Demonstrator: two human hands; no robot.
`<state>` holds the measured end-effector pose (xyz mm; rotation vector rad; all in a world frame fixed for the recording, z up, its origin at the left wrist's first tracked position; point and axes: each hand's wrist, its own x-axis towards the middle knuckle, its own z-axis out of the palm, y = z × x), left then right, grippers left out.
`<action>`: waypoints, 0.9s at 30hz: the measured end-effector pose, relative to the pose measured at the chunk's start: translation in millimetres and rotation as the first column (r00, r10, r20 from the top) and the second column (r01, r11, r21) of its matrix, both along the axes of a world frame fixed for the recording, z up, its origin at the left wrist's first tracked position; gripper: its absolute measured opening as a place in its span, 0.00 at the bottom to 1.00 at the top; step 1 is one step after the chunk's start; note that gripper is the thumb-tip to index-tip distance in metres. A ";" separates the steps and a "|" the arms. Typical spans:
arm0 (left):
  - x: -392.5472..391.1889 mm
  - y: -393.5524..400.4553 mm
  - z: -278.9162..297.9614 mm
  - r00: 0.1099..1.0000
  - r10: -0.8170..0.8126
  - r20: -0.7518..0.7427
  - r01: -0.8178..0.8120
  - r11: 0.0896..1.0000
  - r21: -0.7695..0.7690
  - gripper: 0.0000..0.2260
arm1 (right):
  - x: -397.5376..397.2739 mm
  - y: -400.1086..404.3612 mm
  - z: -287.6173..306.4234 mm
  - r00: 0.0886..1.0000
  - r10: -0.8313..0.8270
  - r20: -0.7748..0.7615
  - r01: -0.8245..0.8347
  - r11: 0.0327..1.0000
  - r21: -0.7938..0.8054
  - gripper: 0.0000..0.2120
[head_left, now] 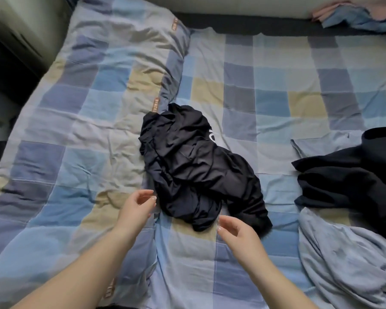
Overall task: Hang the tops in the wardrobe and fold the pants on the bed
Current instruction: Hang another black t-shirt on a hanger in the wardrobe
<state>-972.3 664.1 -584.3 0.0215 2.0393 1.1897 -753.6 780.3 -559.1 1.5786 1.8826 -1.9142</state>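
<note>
— Left hand (pixel 136 205)?
— Loosely spread, holding nothing, at eight o'clock of the crumpled black garment (pixel 198 166) mid-bed (pixel 76 121).
— Right hand (pixel 237 234)?
— Relaxed and empty too, at five o'clock, just beside its hem.

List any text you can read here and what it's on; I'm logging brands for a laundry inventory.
Orange tags along the quilt seam, at and: lettered, but too blurred to read.
White print on the black garment, at: mostly hidden in folds, only a curved fragment shows; unreadable.
No other text shows on the dark clothes or the grey-blue garment.
</note>
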 end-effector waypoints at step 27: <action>-40.5 29.4 -56.0 0.911 -0.346 -0.224 0.405 0.851 0.334 0.09 | -173.0 14.8 -88.2 0.963 0.222 -0.151 -0.184 0.955 0.231 0.31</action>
